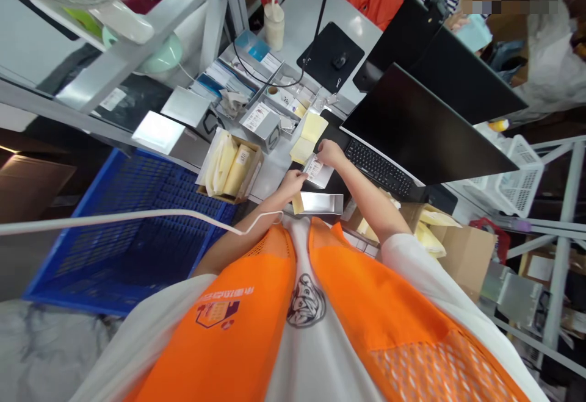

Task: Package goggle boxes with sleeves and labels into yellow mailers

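Blue crate (114, 249) fills lower left, on the floor beside the table (306, 5). A thin white cable (137, 214) runs across the crate's top toward the person's waist.

Black monitor (425, 139) sits right of centre, tilted, seen from behind and above, with a second dark screen (439, 66) further back. Black keyboard (375, 169) lies under the front monitor's lower edge, partly hidden by it. White plastic basket (508, 176) is off to the right, well apart from the hands.

Black mouse pad (327, 54) is at the far side of the table, with a mouse (339, 59) on it. Cardboard box (256, 167) stands near the table's front edge, left of the hands. It holds yellow padded envelopes (226, 161) standing upright.

More yellow envelopes (314, 129) lie flat just beyond the hands. Shiny metal tray (321, 203) sits at the table edge, just below the hands and close to the body.

Left hand (293, 183): grip pinched on the lower left corner of the white label (315, 169). Right hand (329, 153): grip closed on the label's upper edge, forearm passing in front of the keyboard.

The label is held between both hands just above the table, left of the keyboard. It has print on it, too small to read.
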Tool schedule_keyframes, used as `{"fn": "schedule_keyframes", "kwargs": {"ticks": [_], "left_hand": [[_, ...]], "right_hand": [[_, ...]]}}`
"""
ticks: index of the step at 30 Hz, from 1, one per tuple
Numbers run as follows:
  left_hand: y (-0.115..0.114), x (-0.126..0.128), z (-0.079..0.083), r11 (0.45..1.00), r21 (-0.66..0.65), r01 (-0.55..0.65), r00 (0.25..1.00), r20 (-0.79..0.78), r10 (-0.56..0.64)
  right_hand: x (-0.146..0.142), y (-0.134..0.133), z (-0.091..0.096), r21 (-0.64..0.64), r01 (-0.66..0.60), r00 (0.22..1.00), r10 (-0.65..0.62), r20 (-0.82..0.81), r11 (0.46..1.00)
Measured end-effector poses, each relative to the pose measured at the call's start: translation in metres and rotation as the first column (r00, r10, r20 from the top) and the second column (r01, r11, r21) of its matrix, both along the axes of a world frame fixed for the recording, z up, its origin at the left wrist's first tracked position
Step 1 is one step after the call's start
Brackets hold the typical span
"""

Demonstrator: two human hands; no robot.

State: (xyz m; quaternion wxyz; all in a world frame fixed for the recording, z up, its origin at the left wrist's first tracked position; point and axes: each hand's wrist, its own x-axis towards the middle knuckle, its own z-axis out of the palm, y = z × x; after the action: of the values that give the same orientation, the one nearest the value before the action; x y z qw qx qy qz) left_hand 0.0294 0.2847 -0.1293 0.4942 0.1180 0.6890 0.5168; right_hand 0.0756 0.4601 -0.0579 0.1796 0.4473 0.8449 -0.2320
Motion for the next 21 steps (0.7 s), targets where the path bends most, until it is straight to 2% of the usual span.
{"fn": "schedule_keyframes", "kwargs": {"ticks": [6, 8, 10, 13, 15, 18, 21], "left_hand": [[-0.001, -0.002, 0.009, 1.000, -0.029, 0.003, 0.999, 0.037, -0.002], [-0.001, -0.002, 0.010, 0.999, -0.039, 0.001, 0.999, 0.051, 0.001], [0.000, -0.001, 0.011, 0.999, -0.044, -0.003, 0.998, 0.064, 0.006], [0.000, 0.002, 0.011, 0.999, -0.040, -0.015, 0.997, 0.077, 0.018], [0.000, 0.004, 0.010, 0.999, -0.035, -0.024, 0.996, 0.081, 0.026], [0.000, 0.005, 0.009, 0.999, -0.033, -0.034, 0.996, 0.083, 0.037], [0.000, 0.005, 0.008, 0.999, -0.028, -0.031, 0.996, 0.084, 0.033]], "right_hand": [[0.009, 0.023, -0.010, -0.083, 0.024, 0.999, -0.026, -0.022, 0.996], [0.023, 0.026, -0.017, -0.149, 0.010, 0.994, -0.026, -0.108, 0.989], [0.040, 0.022, -0.024, -0.129, -0.031, 0.967, -0.003, -0.255, 0.991], [0.068, 0.006, -0.029, 0.070, -0.140, 0.897, 0.157, -0.413, 0.988], [0.082, -0.005, -0.029, 0.167, -0.304, 0.852, 0.346, -0.393, 0.938], [0.093, -0.015, -0.030, 0.174, -0.535, 0.787, 0.563, -0.251, 0.827], [0.094, -0.017, -0.034, 0.175, -0.607, 0.759, 0.631, -0.160, 0.775]]}}
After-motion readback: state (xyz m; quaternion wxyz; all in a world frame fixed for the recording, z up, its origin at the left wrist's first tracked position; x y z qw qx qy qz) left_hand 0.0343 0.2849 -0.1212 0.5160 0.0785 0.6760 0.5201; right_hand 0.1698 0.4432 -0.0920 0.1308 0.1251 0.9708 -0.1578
